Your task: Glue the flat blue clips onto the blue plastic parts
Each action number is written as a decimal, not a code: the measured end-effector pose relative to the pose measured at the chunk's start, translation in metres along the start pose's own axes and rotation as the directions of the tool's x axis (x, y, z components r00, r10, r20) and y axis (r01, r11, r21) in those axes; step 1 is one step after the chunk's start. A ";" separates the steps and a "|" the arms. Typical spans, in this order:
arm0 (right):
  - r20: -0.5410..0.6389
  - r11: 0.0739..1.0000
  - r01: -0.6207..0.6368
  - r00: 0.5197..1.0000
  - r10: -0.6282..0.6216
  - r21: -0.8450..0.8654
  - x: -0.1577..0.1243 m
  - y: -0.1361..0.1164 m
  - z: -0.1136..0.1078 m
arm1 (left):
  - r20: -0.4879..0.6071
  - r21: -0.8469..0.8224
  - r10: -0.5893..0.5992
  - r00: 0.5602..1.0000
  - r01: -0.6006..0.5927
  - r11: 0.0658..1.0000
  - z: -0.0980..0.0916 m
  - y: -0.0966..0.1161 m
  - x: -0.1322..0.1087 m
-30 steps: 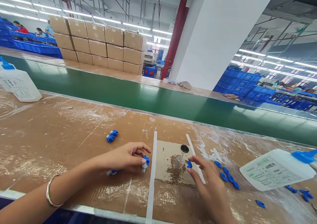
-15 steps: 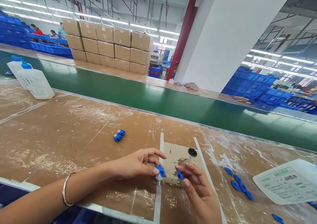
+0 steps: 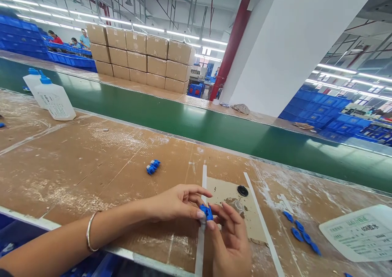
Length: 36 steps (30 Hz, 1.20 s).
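Note:
My left hand (image 3: 177, 205), with a bangle on its wrist, pinches a small blue-and-whitish plastic part (image 3: 203, 210) between thumb and fingers. From the other side my right hand (image 3: 231, 240) grips a small flat blue piece (image 3: 209, 214) and holds it against that part. The fingers partly cover both, so I cannot tell whether they are joined. Below and behind the hands lies a beige board (image 3: 225, 187) between two white tape strips, bearing a black round cap (image 3: 243, 190) and a small clear round dish (image 3: 237, 205).
Two blue-and-white parts (image 3: 153, 167) sit left of the board. Several flat blue pieces (image 3: 301, 232) lie to the right, near a white labelled bottle (image 3: 361, 234) on its side. Two blue-capped bottles (image 3: 56, 99) stand far left. A green conveyor belt (image 3: 183, 115) runs behind.
My right hand has moved left, bringing its flat blue piece from a gap away up against the part in my left hand. The camera view has shifted slightly.

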State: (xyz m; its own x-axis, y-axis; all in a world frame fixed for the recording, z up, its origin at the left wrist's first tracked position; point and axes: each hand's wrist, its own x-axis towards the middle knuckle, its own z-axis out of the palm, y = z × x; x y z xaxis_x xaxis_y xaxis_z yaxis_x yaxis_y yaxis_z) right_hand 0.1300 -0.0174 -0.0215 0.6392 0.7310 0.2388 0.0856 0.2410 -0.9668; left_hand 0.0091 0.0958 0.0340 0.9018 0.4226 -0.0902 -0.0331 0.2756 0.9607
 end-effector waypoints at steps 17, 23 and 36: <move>0.104 0.383 0.153 0.984 -0.147 -0.911 0.111 0.002 -0.169 | -0.294 0.948 0.419 0.859 0.318 0.012 -0.053 0.023 0.000; 0.237 0.241 0.203 0.964 0.121 -0.949 0.180 0.018 -0.204 | -0.427 0.866 0.441 0.789 0.498 -0.054 -0.088 0.027 -0.005; 0.327 0.162 0.302 0.930 0.165 -0.940 0.157 0.017 -0.186 | -0.336 0.937 0.032 0.941 0.330 0.117 -0.061 0.052 -0.023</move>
State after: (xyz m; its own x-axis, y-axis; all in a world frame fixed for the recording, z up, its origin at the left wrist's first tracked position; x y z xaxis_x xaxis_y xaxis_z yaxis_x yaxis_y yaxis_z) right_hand 0.3736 -0.0170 -0.0171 0.3589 0.9288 0.0922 0.9247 -0.3404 -0.1702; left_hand -0.0396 0.1531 0.0701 0.7030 0.6968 -0.1424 0.6976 -0.6367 0.3286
